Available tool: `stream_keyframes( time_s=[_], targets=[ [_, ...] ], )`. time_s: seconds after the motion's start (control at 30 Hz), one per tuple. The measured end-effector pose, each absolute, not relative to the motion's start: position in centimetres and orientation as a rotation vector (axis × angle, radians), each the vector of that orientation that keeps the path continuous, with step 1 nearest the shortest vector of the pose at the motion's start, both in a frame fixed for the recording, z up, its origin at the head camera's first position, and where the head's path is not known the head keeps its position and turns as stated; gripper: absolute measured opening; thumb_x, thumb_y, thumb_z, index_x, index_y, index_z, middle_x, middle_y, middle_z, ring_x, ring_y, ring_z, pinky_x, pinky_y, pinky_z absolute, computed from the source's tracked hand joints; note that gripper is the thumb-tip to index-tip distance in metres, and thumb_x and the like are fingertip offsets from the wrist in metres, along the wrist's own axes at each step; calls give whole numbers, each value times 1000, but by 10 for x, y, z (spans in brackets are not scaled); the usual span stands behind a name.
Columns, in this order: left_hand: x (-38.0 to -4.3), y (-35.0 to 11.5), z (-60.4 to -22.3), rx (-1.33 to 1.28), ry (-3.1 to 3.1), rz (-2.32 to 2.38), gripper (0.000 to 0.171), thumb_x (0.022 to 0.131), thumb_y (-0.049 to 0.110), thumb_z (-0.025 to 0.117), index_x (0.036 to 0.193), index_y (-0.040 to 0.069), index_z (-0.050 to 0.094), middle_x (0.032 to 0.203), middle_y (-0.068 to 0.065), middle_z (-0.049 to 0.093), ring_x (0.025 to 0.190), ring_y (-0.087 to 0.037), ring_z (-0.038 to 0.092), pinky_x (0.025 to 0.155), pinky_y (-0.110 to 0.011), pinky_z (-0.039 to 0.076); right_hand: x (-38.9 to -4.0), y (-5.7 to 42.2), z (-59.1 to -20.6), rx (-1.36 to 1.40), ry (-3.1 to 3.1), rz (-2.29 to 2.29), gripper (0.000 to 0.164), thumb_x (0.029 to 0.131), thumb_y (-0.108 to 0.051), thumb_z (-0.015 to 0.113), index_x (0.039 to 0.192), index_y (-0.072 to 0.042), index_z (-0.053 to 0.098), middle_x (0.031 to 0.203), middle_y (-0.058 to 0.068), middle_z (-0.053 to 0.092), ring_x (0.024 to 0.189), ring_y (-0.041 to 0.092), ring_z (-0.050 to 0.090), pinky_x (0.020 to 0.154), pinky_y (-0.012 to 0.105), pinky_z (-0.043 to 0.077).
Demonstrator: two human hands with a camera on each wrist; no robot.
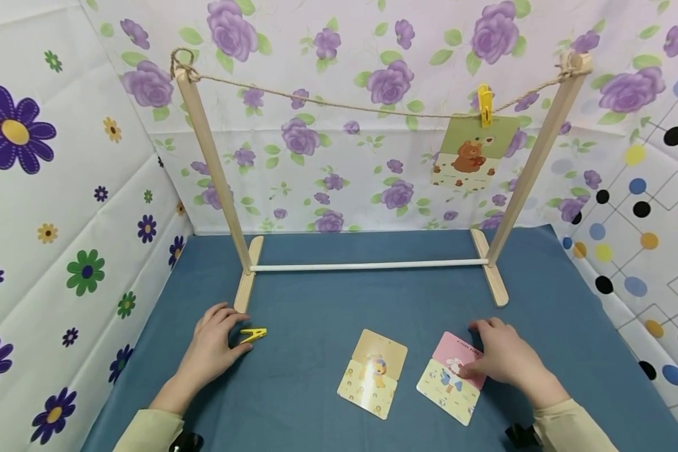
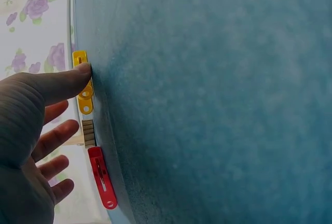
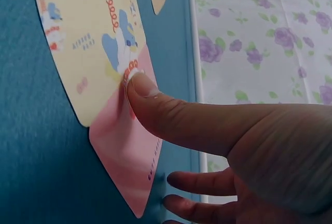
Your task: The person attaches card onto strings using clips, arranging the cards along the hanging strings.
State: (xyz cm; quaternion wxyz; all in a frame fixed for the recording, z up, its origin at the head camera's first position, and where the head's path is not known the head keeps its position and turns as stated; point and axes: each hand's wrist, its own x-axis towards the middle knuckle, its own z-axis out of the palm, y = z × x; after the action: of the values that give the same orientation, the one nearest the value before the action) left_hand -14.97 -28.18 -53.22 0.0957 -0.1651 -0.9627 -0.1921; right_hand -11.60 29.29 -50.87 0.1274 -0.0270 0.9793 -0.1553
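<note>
My left hand [image 1: 211, 342] reaches over the cloth at the left, thumb and forefinger spread on either side of a yellow clothespin [image 1: 254, 335]. In the left wrist view the thumb overlaps that clothespin [image 2: 85, 99], and a red clothespin [image 2: 102, 177] lies near the other fingers; the hand hides the red one in the head view. With its thumb on a pink and cream card [image 1: 449, 378] showing a cartoon animal, my right hand [image 1: 511, 355] has its other fingers past the card's far right edge. Left of it lies a tan and yellow card [image 1: 373, 374].
A wooden frame with two posts [image 1: 215, 169] and a white crossbar [image 1: 367, 266] stands at the back. Twine [image 1: 328, 103] sags between the post tops. From it hangs a green bear card [image 1: 474, 154], held by another yellow clothespin [image 1: 485, 105]. Patterned cloth walls surround the blue table [image 1: 311, 314].
</note>
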Motion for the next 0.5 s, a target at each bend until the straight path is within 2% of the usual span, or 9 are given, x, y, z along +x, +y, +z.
stream_keyframes(
  time_s=[0.23, 0.5],
  targets=[
    [-150, -281, -530, -491, -2858, -566, 52, 75, 14, 101, 120, 6, 76, 123, -17, 69, 142, -48, 43, 112, -72, 34, -112, 286, -509, -84, 2886, -412, 105, 56, -60, 103, 127, 7, 64, 118, 26, 61, 101, 43, 55, 83, 66, 54],
    [-149, -281, -527, -477, -2902, -547, 47, 77, 14, 99, 118, 6, 78, 123, -18, 69, 142, -49, 43, 111, -73, 35, -113, 276, -506, -87, 2893, -302, 90, 57, -52, 105, 113, 6, 65, 105, 19, 58, 92, 37, 52, 75, 58, 54]
  ],
)
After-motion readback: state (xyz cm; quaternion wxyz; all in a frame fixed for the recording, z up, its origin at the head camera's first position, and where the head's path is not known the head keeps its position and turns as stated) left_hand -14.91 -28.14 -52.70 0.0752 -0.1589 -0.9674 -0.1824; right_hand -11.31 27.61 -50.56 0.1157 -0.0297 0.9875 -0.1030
